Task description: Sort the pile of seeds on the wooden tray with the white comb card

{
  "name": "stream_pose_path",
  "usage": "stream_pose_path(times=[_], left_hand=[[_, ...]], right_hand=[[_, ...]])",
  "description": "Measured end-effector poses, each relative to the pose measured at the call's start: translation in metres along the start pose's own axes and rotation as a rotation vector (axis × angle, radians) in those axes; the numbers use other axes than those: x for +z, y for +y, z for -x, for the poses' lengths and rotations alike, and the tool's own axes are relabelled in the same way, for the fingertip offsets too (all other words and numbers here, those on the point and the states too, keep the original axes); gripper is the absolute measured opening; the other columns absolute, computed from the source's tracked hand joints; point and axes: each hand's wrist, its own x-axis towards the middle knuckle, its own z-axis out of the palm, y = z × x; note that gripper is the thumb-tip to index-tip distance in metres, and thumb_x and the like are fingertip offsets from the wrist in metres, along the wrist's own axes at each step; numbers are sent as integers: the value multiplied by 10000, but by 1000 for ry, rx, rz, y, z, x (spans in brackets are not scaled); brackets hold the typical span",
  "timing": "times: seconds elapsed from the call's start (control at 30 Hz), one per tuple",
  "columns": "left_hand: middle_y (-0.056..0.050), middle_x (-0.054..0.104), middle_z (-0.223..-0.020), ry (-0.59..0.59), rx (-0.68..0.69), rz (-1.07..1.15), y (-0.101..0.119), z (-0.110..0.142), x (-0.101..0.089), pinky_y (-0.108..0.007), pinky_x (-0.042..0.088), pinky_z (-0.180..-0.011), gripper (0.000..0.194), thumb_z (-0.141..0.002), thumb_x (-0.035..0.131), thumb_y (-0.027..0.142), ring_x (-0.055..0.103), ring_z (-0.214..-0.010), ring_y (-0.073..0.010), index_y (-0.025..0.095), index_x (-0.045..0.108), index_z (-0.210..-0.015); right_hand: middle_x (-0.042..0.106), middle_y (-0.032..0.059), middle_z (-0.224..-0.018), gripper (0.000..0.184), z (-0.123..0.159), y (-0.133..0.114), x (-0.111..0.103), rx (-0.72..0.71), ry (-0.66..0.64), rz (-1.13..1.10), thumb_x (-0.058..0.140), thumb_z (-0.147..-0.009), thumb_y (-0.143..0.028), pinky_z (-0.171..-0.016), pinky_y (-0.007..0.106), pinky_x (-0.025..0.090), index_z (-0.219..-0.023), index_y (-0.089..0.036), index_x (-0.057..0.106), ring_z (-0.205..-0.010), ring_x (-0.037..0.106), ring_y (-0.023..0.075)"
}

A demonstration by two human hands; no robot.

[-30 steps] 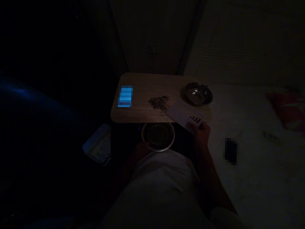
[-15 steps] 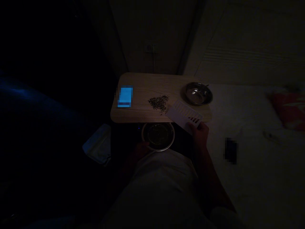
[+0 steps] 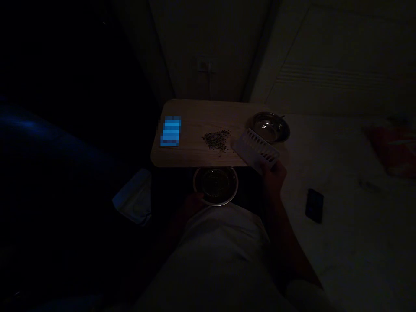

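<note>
My right hand [image 3: 273,173] grips the near end of a flat, pale plate with a row of slots [image 3: 255,149], tilted above the table's front right corner. To its left, a spread of small dark seed-like bits [image 3: 217,141] lies on the wooden tabletop [image 3: 195,112]. Below the table's front edge, my left hand [image 3: 194,201] is closed at the rim of a round metal bowl [image 3: 216,204]; what the bowl holds is too dark to make out. Behind the slotted plate stands a shiny metal bowl [image 3: 271,125] with a thin handle tip over its rim.
A glowing blue, pixelated screen [image 3: 170,131] is at the table's left end. On the pale surface at right lie a dark phone-like slab [image 3: 314,206] and a red packet [image 3: 394,149]. A pale container [image 3: 133,197] is at lower left, and a wall socket [image 3: 204,66] is behind.
My right hand has shifted slightly, moving the slotted plate right and away from the seed-like bits and tilting it. The left hand and both bowls stay put.
</note>
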Motion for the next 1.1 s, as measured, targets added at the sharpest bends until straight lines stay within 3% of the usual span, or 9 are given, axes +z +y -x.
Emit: stream_pose_path(times=[0.13,0.3,0.77,0.87,1.0,1.1], left_hand=[[-86,762,-784,-92,-44,67,2,-9,6,-490,518,-924,216,-621,749,198,711,-984,-373,189,720,-834],[-70,759,-743,-84,-10,78,1,-3,12,-456,534,-887,142,-605,764,187,725,-886,-346,194,708,-735],[-57,767,-777,-92,96,35,0,8,15,-477,512,-963,179,-650,753,171,701,-1046,-357,231,712,-814],[-53,771,-798,-44,118,9,0,7,15,-483,485,-1005,212,-614,779,143,683,-1088,-367,224,702,-794],[-20,775,-811,198,145,-109,-8,10,5,-471,443,-1062,318,-508,847,86,677,-1089,-371,242,678,-728],[-3,779,-842,174,181,-91,-12,10,-3,-474,443,-1065,296,-580,833,139,673,-1111,-357,264,696,-812]], right_hand=[[772,64,-926,295,-7,3,1,-29,-56,53,731,-701,-313,-809,371,547,-953,-159,745,-827,695,217],[766,49,-899,271,-7,1,-1,-36,-58,59,725,-702,-309,-800,355,543,-931,-165,742,-817,687,209],[771,51,-864,276,-5,-4,-12,25,-77,63,755,-651,-295,-769,361,546,-891,-159,749,-774,690,212],[774,46,-875,267,-3,-4,-13,-3,-105,71,745,-674,-300,-787,364,547,-905,-166,751,-793,695,213],[775,45,-865,252,-1,-8,-14,-8,-100,82,746,-677,-301,-769,358,550,-891,-167,749,-788,695,214],[773,46,-852,244,0,-12,-16,-16,-106,98,748,-677,-304,-766,356,549,-878,-167,748,-785,693,215]])
